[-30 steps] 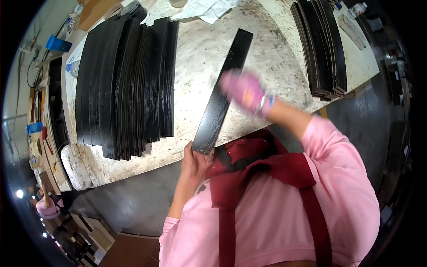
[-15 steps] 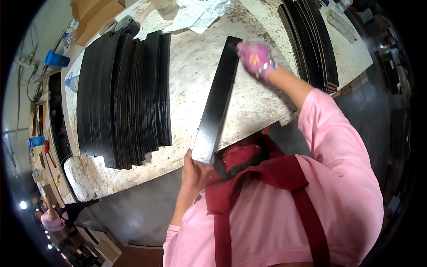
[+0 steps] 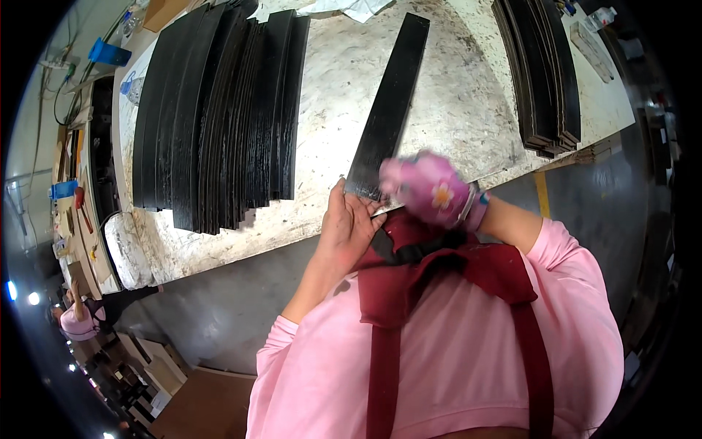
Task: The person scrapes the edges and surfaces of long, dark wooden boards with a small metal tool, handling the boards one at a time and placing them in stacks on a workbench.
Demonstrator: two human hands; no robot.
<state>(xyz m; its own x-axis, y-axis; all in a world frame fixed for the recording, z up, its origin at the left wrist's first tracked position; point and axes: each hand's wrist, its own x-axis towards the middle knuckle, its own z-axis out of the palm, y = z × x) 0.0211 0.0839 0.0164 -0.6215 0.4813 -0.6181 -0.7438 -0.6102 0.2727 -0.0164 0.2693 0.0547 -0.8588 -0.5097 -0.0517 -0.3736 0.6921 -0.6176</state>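
Observation:
A long black board [image 3: 386, 102] lies slanted on the worktable, its near end close to my body. My bare left hand [image 3: 349, 223] grips that near end, thumb along its left side and fingers at the end edge. My right hand [image 3: 431, 189], in a pink-purple glove with a flower print, is over the right side of the same near end. Its fingers look curled but are blurred by motion; whatever they may hold is hidden. The board's top looks dark and slightly wet near the hands.
Many black boards stand in a tight row [image 3: 219, 117] on the left of the stained white worktable [image 3: 329, 88]. Another stack of curved black boards [image 3: 541, 73] sits at the right. A white cloth [image 3: 358, 9] lies at the far edge. Another person [image 3: 79, 322] is far left.
My gloved right hand has come from the board's far end down to its near end. The near end, shiny grey before, now looks black. The view has shifted.

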